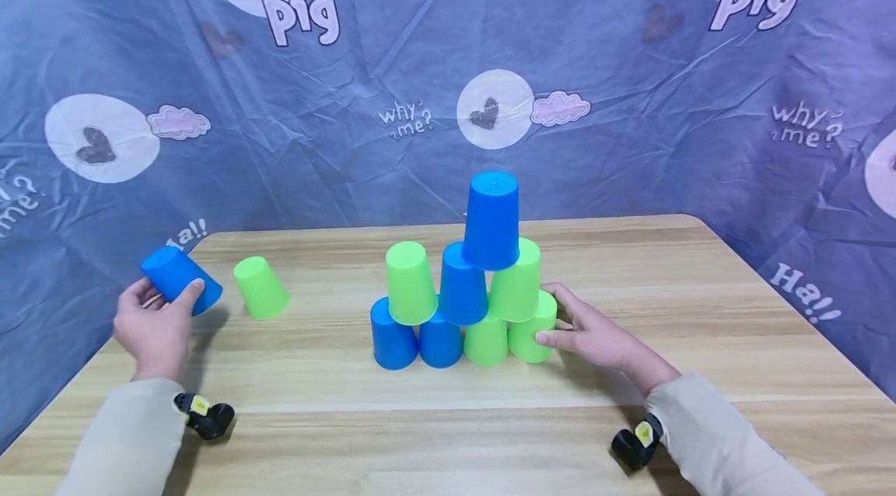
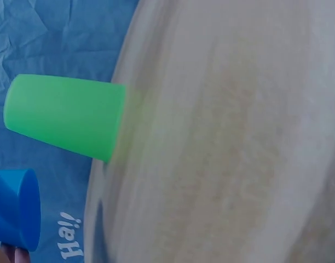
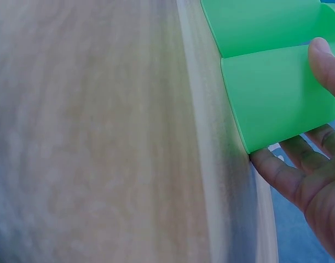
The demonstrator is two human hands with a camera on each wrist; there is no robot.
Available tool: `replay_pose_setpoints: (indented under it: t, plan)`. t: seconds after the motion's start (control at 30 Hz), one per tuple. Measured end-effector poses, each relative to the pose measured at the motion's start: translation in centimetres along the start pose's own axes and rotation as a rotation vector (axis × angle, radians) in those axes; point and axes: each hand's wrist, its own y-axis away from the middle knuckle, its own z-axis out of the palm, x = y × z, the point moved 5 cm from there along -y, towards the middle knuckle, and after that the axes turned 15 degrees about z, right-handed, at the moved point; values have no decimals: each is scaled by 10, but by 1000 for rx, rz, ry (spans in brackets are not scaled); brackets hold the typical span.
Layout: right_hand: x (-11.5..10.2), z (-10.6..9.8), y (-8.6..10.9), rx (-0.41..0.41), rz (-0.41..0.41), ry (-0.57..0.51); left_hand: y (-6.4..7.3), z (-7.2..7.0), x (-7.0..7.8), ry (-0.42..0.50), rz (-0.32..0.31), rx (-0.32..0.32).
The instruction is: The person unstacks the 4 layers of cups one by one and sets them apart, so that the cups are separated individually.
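My left hand (image 1: 155,329) grips a tilted blue cup (image 1: 175,277), held off the table at the far left; its open rim shows in the left wrist view. Just right of it stands a lone upside-down green cup (image 1: 260,290). In the middle, upside-down cups form a pyramid: a bottom row of blue and green ones, then a green cup (image 1: 411,284), a blue cup (image 1: 462,290) and another green cup (image 1: 516,286). One blue cup (image 1: 492,220) sits on top, over the right pair. My right hand (image 1: 595,333) holds the bottom row's rightmost green cup (image 3: 282,98) between thumb and fingers.
All of this stands on a wooden table (image 1: 420,434). A blue printed cloth (image 1: 392,29) hangs behind it and along both sides. Each wrist carries a small black camera (image 1: 210,417) on its sleeve.
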Motion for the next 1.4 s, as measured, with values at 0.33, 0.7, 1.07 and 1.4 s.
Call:
replay_pose_setpoints:
  t: [0.33,0.7,1.07,1.4]
  plan:
    - [1,1,1,-1,14,-11,3,8,-11,-46,-29,-73]
    - [0,0,2,3,13,-6,5,18,-15,-106,19,-107]
    - [-2,-1,1,6,15,-1,7,21,-17,-84,21,-127]
    - [-1,0,0,1,13,-8,7,22,-21,-99,42,-145]
